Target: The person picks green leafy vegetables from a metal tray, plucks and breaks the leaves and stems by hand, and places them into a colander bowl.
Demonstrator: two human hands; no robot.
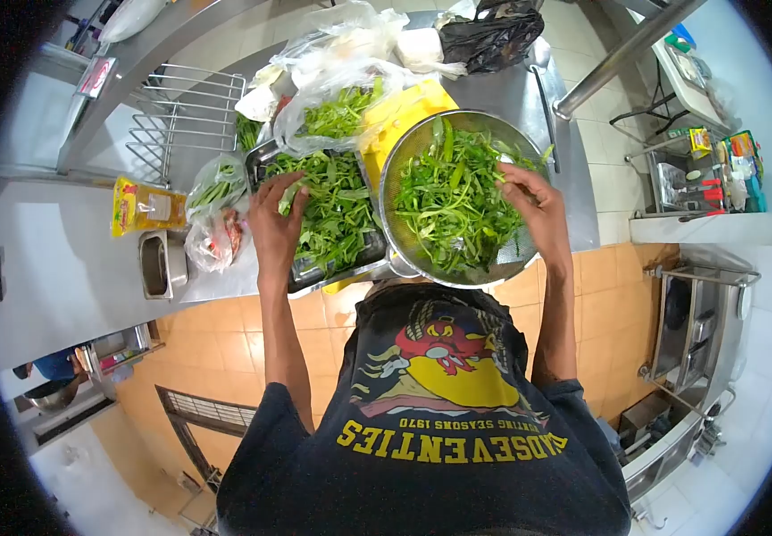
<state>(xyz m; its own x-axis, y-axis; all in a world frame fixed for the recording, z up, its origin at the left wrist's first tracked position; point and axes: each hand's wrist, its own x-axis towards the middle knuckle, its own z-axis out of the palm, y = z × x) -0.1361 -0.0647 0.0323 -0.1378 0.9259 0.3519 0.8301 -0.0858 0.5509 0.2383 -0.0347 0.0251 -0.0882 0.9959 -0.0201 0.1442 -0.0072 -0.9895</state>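
My left hand is at the left side of a dark metal tray heaped with leafy greens. Its thumb and fingers close on a pale green piece. At the right side of a round metal strainer, my right hand pinches a green stem. Cut green stems and leaves fill much of the strainer, which stands beside the tray. Between and behind the two vessels lies a yellow cutting board, partly covered by a clear plastic bag and more greens.
A black plastic bag and a long-handled ladle lie at the table's back right. A wire rack, yellow packet, bagged red items and steel container stand left. A metal pole rises at right.
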